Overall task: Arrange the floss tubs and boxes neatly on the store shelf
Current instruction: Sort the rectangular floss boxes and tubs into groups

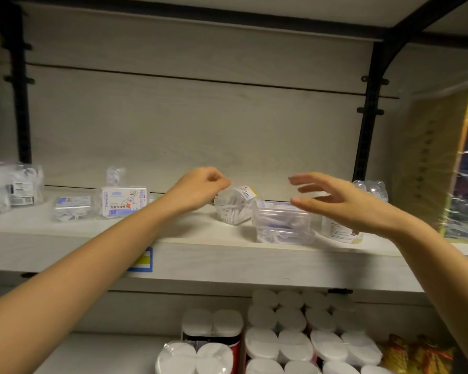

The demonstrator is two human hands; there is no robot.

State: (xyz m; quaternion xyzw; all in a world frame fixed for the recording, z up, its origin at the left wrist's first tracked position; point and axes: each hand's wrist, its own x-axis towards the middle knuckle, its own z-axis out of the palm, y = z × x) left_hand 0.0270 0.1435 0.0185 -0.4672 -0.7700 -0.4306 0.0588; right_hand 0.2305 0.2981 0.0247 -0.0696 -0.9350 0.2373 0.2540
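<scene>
Reaching over the shelf (227, 263) edge with both arms, near the middle of the board. Nearest: a clear tub (283, 225) at the front, between the two hands, full of white floss picks, apparently upright. Probably very light, thin hard plastic, smooth and a little slippery; best taken by the two short sides, below the lid, with a soft squeeze, because the wall may bend and the lid may pop off. Right hand (343, 203) open above and just right of this tub, fingers (305, 180) spread, holding nothing. Left hand (200, 188) loosely curled, fingertips at the end of a tilted jar (234, 206); cannot tell if really pinching it or only touching. Jar lying on its side just behind the tub, round, so likely to roll when released; better to grip around the body and set upright. Behind the right hand, a bear-shaped tub (369, 188), partly hidden. Further left, well apart: a white box (123, 202) standing upright, a flat clear box (72, 209) beside it, then clear packs (11, 190) at the left end. Boxes stiff, light, easy to slide by flat sides into a row.
</scene>
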